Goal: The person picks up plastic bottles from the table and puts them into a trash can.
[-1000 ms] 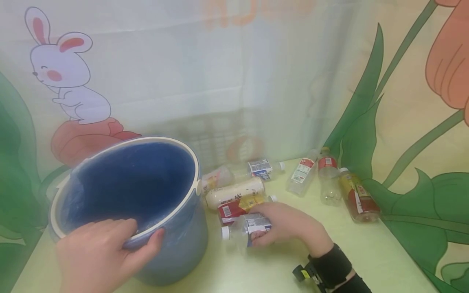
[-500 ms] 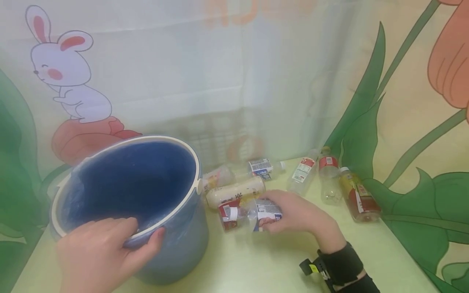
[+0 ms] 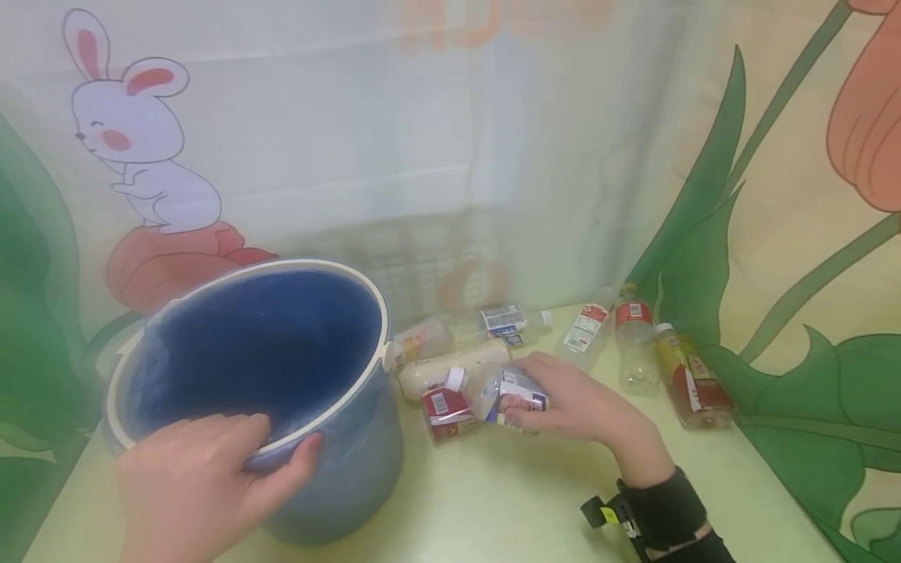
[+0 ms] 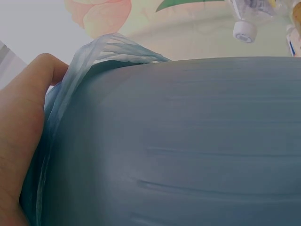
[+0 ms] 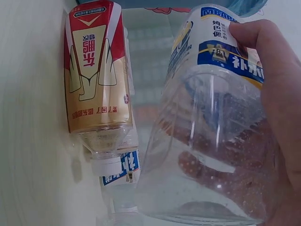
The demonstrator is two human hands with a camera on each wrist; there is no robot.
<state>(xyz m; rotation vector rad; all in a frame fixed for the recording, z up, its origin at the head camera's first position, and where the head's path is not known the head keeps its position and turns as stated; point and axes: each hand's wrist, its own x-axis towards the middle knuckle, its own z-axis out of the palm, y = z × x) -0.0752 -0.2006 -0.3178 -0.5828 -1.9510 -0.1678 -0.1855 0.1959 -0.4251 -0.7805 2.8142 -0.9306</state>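
Observation:
My left hand [image 3: 211,477] grips the near rim of a blue bucket [image 3: 338,485], thumb outside and fingers over the inside. A thin bluish plastic liner [image 4: 89,56] folds over the rim by that hand in the left wrist view. To the right of the bucket my right hand [image 3: 580,403] holds a clear plastic bottle [image 3: 486,387] around its white-and-blue label. Its white cap points toward the bucket, tilted upward. In the right wrist view the clear bottle [image 5: 202,155] looks see-through, with no drink visible. Beneath it lies a red-and-gold bottle [image 5: 99,70].
A cream-coloured bottle [image 3: 429,375], a pinkish clear bottle [image 3: 422,340] and another blue-labelled bottle [image 3: 503,322] lie behind. Farther right rest a red-and-white-labelled bottle [image 3: 587,328], a red-labelled bottle [image 3: 636,340] and a red-yellow bottle [image 3: 693,379]. A printed cloth [image 3: 338,156] hangs behind the table.
My right hand has lifted the clear bottle off the table and moved it slightly away and rightward, its cap swinging upward. The left hand keeps its grip on the bucket rim.

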